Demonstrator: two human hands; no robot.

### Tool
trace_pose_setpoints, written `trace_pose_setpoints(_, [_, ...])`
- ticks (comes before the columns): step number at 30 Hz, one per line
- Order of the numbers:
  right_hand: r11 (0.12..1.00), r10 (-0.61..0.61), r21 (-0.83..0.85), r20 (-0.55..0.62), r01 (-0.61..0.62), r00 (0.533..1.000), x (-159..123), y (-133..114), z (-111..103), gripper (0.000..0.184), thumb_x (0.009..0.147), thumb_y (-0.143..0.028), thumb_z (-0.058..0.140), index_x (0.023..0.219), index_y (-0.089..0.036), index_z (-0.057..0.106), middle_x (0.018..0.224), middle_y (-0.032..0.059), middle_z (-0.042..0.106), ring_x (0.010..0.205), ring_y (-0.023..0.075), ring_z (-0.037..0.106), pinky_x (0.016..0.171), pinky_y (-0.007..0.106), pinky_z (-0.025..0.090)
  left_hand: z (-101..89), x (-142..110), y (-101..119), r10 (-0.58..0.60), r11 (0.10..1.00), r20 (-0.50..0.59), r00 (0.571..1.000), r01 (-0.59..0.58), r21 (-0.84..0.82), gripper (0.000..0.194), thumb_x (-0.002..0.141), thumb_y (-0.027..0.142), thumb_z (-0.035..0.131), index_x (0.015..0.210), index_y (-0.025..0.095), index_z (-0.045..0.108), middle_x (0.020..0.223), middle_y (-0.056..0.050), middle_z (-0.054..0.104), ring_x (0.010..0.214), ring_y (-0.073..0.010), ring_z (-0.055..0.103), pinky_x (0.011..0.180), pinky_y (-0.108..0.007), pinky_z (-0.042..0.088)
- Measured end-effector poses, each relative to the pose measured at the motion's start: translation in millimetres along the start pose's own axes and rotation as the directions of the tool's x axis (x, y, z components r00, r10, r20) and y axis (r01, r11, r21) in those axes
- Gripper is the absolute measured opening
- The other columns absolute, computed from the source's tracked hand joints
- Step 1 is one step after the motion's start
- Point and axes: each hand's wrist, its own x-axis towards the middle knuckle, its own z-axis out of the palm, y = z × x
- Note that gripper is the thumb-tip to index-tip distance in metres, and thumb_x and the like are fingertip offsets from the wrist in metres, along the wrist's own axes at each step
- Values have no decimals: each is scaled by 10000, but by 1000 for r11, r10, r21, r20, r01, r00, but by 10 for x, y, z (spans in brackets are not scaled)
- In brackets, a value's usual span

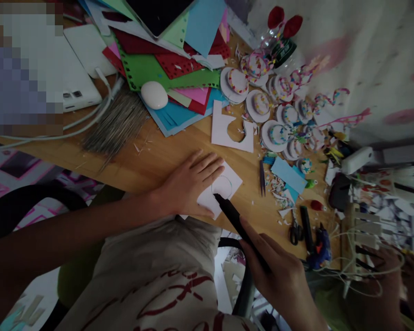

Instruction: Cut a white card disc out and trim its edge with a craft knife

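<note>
My left hand (193, 184) lies flat with fingers stretched out, pressing on a small white card (232, 179) near the table's front edge. A thin circle is drawn on that card. My right hand (279, 271) is wrapped round a black utility knife (232, 214), whose tip meets the lower left of the circle. Behind the card lies another white piece of card (221, 131) with a round opening cut in it. A pair of dark tweezers (262, 179) rests to the right of the card.
Several small decorated paper hats (278, 133) stand at the back right. Coloured sheets (141, 69) and a bundle of thin wires (115, 122) lie at the left. Scissors (296, 232), a blue glue gun (320, 248) and a power strip (357, 239) are right, beside another person's hand (382, 266).
</note>
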Motion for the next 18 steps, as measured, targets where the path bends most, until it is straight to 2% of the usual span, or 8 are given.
trace_pose_setpoints(4, [1000, -7, -11, 15, 8, 1000, 6, 1, 5, 443, 1010, -212, 491, 1451, -194, 448, 821, 0, 655, 620, 100, 653, 588, 198, 500, -2, -4, 4, 2, 1000, -3, 1000, -2, 8, 1084, 753, 783, 537, 1514, 58, 273, 1613, -155, 216, 1497, -318, 145, 1214, -517, 32])
trace_pose_setpoints(7, [999, -29, -45, -3, 29, 1000, 6, -4, 18, 421, 1021, -242, 472, 1437, -183, 468, 764, -5, 633, 573, 109, 628, 537, 210, 482, -6, -5, 4, 3, 1000, -2, 1000, -3, 12, 1084, 754, 780, 539, 1515, 56, 272, 1614, -154, 216, 1495, -320, 150, 1214, -519, 39])
trace_pose_setpoints(18, [962, -90, -258, 22, 93, 996, 0, -130, 125, 453, 1052, -266, 348, 1477, -117, 397, 674, -5, 564, 497, 137, 565, 424, 260, 380, -18, -1, 10, -1, 1000, 8, 1000, 1, 16, 1081, 763, 794, 505, 1519, 60, 268, 1617, -147, 205, 1496, -316, 148, 1214, -513, 30])
